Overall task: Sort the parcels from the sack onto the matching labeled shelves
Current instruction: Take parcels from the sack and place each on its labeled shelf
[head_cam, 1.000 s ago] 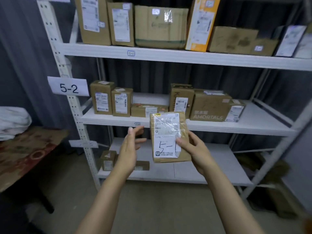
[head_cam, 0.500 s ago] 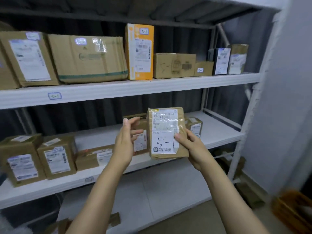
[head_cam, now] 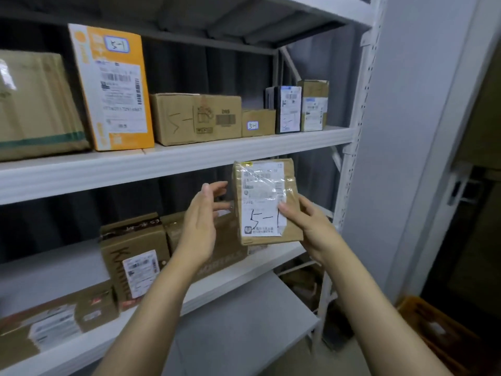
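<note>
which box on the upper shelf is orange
The tall orange cardboard box, standing upright with a 5-1 sticker near its top; the large brown carton and low brown box flank it.

Parcel (head_cam: 267, 202): in your right hand (head_cam: 311, 226), just below the upper shelf (head_cam: 189, 158).
Left hand (head_cam: 202, 226): just left of the parcel, apart.
Crate (head_cam: 433, 329): on floor, far right.

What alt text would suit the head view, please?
The right hand holds a small brown cardboard parcel, handwritten 5-1 on its white label, before white metal shelves; the open left hand hovers beside it. A tall orange box marked 5-1 stands on the shelf above.
</note>
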